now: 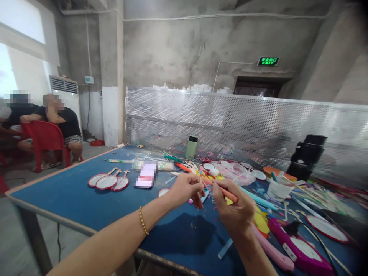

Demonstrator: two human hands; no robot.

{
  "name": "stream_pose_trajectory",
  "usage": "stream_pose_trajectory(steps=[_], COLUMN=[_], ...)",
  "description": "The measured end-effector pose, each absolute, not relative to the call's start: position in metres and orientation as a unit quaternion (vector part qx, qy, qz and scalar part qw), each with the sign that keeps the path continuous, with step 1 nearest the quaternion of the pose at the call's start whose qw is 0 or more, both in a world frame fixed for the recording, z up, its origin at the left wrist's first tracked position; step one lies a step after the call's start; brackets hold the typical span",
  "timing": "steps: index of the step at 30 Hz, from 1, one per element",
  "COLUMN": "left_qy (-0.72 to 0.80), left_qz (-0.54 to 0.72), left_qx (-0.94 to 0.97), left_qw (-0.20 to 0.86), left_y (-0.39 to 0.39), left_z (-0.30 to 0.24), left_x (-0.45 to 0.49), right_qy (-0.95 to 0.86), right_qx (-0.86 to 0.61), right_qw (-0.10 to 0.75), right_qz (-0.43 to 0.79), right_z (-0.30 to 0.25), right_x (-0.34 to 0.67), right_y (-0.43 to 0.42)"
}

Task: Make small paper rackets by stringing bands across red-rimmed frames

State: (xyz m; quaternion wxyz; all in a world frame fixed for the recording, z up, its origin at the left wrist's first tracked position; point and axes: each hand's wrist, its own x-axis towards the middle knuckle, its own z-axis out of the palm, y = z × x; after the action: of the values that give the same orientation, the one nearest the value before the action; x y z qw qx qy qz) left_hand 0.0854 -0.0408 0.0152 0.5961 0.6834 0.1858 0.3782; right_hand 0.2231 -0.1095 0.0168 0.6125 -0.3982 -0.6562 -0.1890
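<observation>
My left hand [186, 188] hovers over the blue table [71, 195] with its fingers pinched on a small pale piece with a pink bead at its lower end. Close beside it, my right hand [233, 205] is curled round an orange stick [222, 190] that points up and left toward the left hand's fingertips. A gold bead bracelet [143, 220] circles my left wrist. Both hands hang a little above the table's middle, almost touching each other.
Three small round red-rimmed fans [107, 181] and a phone [146, 175] lie to the left. A green bottle [191, 147], a white cup [279, 189], a magenta glue gun [299, 247] and scattered craft pieces crowd the right. Two people sit on red chairs [46, 140] far left.
</observation>
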Motion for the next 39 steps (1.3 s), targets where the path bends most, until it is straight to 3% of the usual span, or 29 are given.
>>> stream_pose_trajectory(steps=[39], left_qy=[0.182], left_qz=[0.378], left_qx=[0.684], left_qw=[0.597], left_y=[-0.0404], left_z=[0.0136], left_x=[0.0854], right_qy=[-0.650], right_qx=[-0.413], right_qw=[0.603], right_qz=[-0.209], right_z=[0.0196], right_x=[0.2226], right_y=[-0.1106])
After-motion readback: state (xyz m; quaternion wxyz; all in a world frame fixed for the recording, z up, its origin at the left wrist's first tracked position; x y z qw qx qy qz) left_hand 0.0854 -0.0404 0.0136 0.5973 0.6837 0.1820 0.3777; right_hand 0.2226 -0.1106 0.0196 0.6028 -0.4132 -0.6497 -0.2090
